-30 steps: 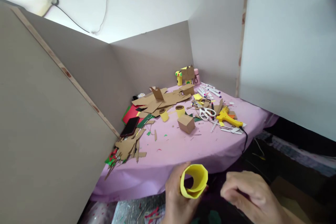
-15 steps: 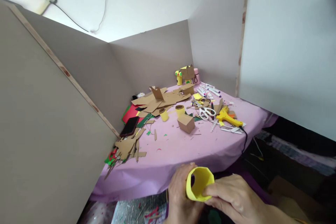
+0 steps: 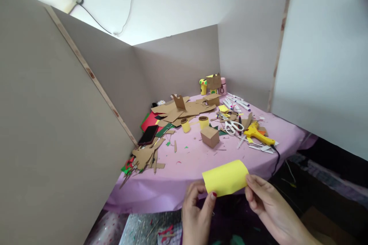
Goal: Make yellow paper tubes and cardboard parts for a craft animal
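Note:
A yellow paper tube (image 3: 225, 178) lies sideways in the air just off the table's front edge, its smooth outer side toward me. My left hand (image 3: 198, 206) pinches its left end, thumb in front and fingers behind. At the other end, my right hand (image 3: 263, 195) grips the rim between thumb and fingers. Beyond the tube, a small brown cardboard box (image 3: 209, 137) sits on the table. Two short yellow-wrapped cardboard rings, one (image 3: 185, 125) on the left and one (image 3: 203, 122) on the right, stand behind that box.
Cardboard scraps (image 3: 145, 157) and a dark phone (image 3: 148, 135) lie on the left of the pink-covered table (image 3: 184, 170). White scissors (image 3: 233, 127), a yellow glue gun (image 3: 258, 134) with its cord, and several markers (image 3: 237, 101) are on the right. Grey panels (image 3: 178, 61) enclose the table.
The yellow tube has turned from its open end facing me to lying sideways. My hands have moved apart to its two ends, and the view has shifted slightly left.

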`<action>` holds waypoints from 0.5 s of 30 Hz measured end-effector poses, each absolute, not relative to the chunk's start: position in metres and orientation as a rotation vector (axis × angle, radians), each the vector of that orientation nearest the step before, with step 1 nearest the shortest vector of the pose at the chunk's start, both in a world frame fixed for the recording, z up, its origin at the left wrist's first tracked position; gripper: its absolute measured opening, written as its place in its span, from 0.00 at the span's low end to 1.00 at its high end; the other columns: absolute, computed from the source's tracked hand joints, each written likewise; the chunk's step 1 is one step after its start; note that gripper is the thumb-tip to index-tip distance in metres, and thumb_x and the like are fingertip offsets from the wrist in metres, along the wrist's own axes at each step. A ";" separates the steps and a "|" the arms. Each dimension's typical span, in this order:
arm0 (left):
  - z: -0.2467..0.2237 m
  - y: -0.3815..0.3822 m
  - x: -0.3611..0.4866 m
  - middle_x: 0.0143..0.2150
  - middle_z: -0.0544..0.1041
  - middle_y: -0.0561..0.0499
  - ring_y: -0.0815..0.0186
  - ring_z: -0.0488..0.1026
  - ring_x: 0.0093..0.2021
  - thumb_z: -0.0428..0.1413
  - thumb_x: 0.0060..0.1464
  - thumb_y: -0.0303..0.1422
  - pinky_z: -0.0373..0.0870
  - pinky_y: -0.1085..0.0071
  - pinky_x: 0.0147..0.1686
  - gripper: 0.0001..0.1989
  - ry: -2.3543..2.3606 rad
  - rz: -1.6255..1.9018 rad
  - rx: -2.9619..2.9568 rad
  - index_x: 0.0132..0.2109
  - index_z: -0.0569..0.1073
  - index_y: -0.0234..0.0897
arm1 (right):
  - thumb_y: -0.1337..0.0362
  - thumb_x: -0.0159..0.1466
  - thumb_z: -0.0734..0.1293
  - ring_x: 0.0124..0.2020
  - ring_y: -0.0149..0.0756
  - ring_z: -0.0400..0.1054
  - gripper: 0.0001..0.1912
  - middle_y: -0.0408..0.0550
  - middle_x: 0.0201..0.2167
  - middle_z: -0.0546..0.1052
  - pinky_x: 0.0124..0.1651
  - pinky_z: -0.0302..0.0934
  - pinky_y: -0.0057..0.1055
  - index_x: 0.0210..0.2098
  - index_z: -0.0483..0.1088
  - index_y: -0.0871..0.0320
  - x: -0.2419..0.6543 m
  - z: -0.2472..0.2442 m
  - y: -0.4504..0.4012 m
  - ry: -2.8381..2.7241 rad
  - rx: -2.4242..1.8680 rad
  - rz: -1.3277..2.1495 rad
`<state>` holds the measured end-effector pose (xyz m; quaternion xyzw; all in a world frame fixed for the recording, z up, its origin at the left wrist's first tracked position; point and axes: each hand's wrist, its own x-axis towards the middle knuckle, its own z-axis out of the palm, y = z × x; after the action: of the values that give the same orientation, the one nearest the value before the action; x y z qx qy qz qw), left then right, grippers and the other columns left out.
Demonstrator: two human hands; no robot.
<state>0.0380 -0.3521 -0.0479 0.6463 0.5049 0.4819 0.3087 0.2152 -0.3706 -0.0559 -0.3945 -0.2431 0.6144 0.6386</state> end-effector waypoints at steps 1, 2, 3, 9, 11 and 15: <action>-0.049 -0.352 0.037 0.32 0.74 0.48 0.60 0.68 0.36 0.54 0.53 0.40 0.62 0.68 0.38 0.11 1.281 1.224 1.735 0.30 0.73 0.37 | 0.54 0.54 0.71 0.15 0.23 0.55 0.17 0.36 0.15 0.68 0.19 0.46 0.21 0.20 0.65 0.58 0.214 -0.057 -0.371 -0.558 -0.900 1.421; -0.050 -0.351 0.037 0.32 0.74 0.47 0.60 0.69 0.36 0.52 0.54 0.40 0.63 0.69 0.38 0.13 1.255 1.185 1.741 0.29 0.74 0.36 | 0.53 0.54 0.71 0.14 0.23 0.54 0.17 0.36 0.14 0.67 0.18 0.45 0.21 0.20 0.65 0.58 0.213 -0.058 -0.370 -0.573 -0.912 1.437; -0.052 -0.350 0.036 0.30 0.73 0.48 0.60 0.69 0.35 0.51 0.55 0.41 0.63 0.69 0.36 0.15 1.257 1.159 1.722 0.28 0.75 0.36 | 0.52 0.55 0.70 0.14 0.23 0.52 0.18 0.35 0.13 0.66 0.18 0.43 0.21 0.20 0.65 0.58 0.213 -0.059 -0.370 -0.605 -0.942 1.442; -0.063 -0.344 0.031 0.24 0.72 0.51 0.65 0.66 0.28 0.57 0.47 0.47 0.61 0.74 0.28 0.19 1.229 1.071 1.291 0.26 0.76 0.33 | 0.53 0.55 0.70 0.18 0.26 0.49 0.15 0.34 0.14 0.58 0.21 0.45 0.24 0.22 0.71 0.59 0.225 -0.056 -0.368 -1.045 -1.229 1.249; -0.062 -0.344 0.032 0.25 0.75 0.50 0.63 0.68 0.30 0.58 0.46 0.47 0.63 0.73 0.29 0.19 1.182 1.036 1.213 0.28 0.77 0.33 | 0.54 0.56 0.69 0.24 0.30 0.55 0.13 0.37 0.19 0.63 0.28 0.52 0.25 0.25 0.73 0.58 0.229 -0.056 -0.369 -1.128 -1.252 1.172; -0.057 -0.345 0.033 0.27 0.77 0.49 0.61 0.69 0.33 0.58 0.46 0.45 0.64 0.71 0.33 0.17 1.129 1.016 1.178 0.28 0.77 0.32 | 0.53 0.56 0.68 0.22 0.29 0.52 0.14 0.37 0.20 0.59 0.22 0.46 0.25 0.25 0.73 0.57 0.230 -0.061 -0.369 -1.135 -1.282 1.154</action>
<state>0.0333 -0.3445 -0.0574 0.5026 0.4815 0.4332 0.5726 0.2296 -0.3694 -0.0608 -0.5330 -0.4719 0.4798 0.5129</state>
